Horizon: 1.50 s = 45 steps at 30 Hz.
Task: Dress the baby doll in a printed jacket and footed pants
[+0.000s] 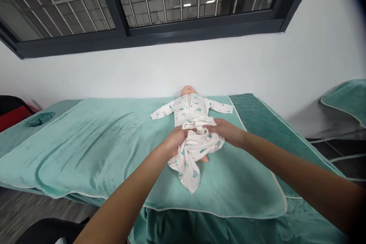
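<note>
A baby doll (188,90) lies on its back on a teal blanket (100,148), head toward the wall. It wears a white top with teal prints (191,108), sleeves spread out. My left hand (174,140) and my right hand (227,131) both grip the waistband of matching white printed pants (192,156) at the doll's hips. The pant legs hang loose toward me, and a bit of the doll's foot (204,159) shows beside them.
The blanket covers a teal massage bed (257,114) against a white wall under a dark-framed window (143,7). A face hole (40,119) sits at the bed's left end. A red and black object (11,112) is far left; another teal bed (345,97) is at right.
</note>
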Each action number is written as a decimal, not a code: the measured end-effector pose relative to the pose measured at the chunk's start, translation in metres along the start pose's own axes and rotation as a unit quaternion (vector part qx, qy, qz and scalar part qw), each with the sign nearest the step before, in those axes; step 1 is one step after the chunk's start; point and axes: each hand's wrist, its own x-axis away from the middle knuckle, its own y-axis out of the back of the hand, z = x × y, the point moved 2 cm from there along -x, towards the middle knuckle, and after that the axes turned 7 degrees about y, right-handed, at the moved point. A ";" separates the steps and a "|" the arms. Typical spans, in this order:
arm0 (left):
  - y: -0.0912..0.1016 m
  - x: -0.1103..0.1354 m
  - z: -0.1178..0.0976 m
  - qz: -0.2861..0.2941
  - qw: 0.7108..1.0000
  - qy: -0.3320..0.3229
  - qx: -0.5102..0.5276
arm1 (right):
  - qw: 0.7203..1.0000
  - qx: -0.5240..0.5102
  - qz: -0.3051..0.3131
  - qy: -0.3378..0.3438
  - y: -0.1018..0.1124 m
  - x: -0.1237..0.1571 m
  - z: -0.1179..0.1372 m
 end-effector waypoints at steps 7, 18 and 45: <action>0.006 -0.012 0.020 -0.127 0.905 0.001 -0.405 | 0.996 0.066 -0.013 -0.066 -0.009 0.031 -0.059; -0.003 -0.007 0.014 -0.008 0.849 0.073 -0.523 | 0.991 -0.018 0.003 -0.130 -0.026 0.043 -0.073; 0.008 -0.003 0.012 -0.044 0.961 0.073 -0.263 | 0.952 0.057 -0.226 0.198 -0.004 0.010 -0.100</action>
